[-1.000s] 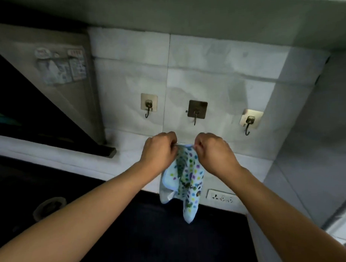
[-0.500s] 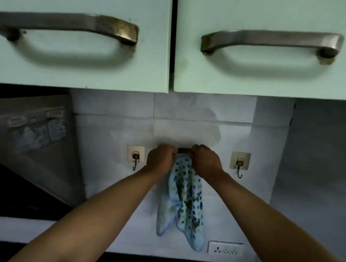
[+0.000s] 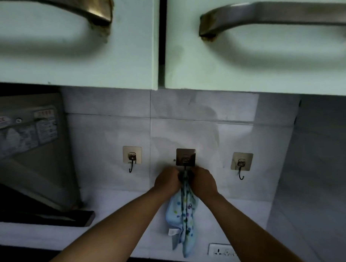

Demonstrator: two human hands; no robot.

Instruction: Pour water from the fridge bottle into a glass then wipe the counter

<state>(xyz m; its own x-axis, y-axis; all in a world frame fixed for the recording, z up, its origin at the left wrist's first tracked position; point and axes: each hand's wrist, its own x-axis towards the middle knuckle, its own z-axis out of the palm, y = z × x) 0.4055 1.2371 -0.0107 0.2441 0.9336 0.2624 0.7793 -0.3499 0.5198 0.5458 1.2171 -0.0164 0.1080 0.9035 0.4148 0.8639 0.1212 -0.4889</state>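
On the tiled wall (image 3: 187, 130) the cloth (image 3: 184, 214) is now raised to the middle hook (image 3: 185, 157), with the left hand (image 3: 167, 182) and right hand (image 3: 203, 181) each keeping a tight grip on its top. It seems hooked, though shadow hides the loop, so wiping looks done.

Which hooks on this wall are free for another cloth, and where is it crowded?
The left hook and the right hook hang bare, with plain tile around each. It is crowded at the middle hook: the left hand and right hand both grip the dotted cloth there, and it hangs down toward the socket.
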